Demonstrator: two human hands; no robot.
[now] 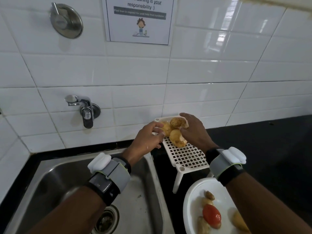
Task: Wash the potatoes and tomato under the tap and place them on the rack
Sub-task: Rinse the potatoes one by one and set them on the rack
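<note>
Three potatoes (175, 132) lie bunched at the far end of the white perforated rack (187, 156) on the dark counter. My right hand (194, 132) curls over the upper potato (177, 122) and the lower potato (176, 140), thumb against them. My left hand (147, 138) reaches in from the sink side, its fingertips at the left potato (166, 129). A white plate (192, 205) at the bottom right holds a red tomato (211, 215) and several small potatoes (238, 222).
The steel sink (55, 184) with its drain (106, 220) sits under my left forearm. A chrome tap (87, 112) is on the tiled wall; no water is visible from it. A round wall valve (66, 21) and a paper notice (138, 19) hang higher up. Dark counter (270, 149) extends right.
</note>
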